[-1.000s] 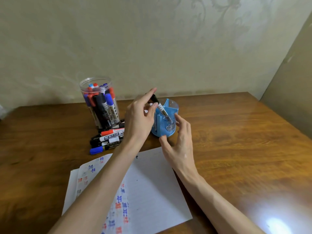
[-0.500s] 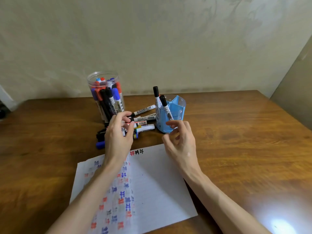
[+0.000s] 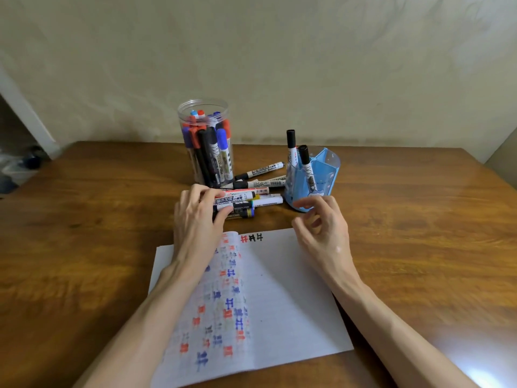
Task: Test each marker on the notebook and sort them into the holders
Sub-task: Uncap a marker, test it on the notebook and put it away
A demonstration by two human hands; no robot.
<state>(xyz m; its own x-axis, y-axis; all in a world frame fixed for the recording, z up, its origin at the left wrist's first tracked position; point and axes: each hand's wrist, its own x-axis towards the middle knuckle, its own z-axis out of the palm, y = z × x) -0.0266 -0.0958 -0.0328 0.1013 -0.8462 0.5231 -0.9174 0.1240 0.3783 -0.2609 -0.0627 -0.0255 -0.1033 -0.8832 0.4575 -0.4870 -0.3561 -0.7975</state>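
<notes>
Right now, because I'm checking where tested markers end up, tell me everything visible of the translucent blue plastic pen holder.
The translucent blue plastic pen holder stands upright on the brown wooden table, right of the loose markers. Inner walls split it into compartments. Two black-capped white markers stand in its left part, caps up. The right hand hovers in front of its base; contact is unclear.

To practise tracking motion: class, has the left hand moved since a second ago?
Yes. The left hand went from the blue holder leftward to the loose markers in front of the jar, where it grips a marker.
</notes>
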